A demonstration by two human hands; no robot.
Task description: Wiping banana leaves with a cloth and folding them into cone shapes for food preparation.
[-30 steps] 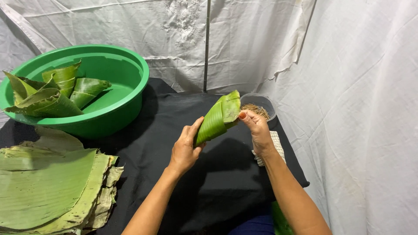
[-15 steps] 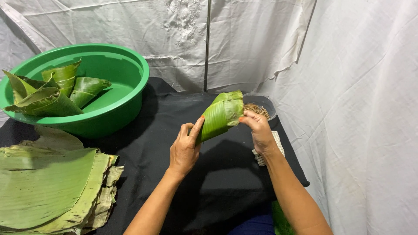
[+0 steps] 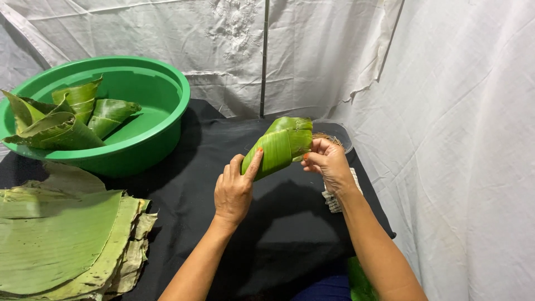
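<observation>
Both hands, left hand (image 3: 234, 189) and right hand (image 3: 329, 164), grip a glossy green, cone-folded leaf parcel (image 3: 281, 146).

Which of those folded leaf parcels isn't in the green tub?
The leaf parcel held above the black table between the left hand and right hand. The other parcels lie inside the green tub.

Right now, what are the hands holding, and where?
A folded green leaf parcel: left hand grips its lower narrow end, right hand its upper wide end.
</observation>
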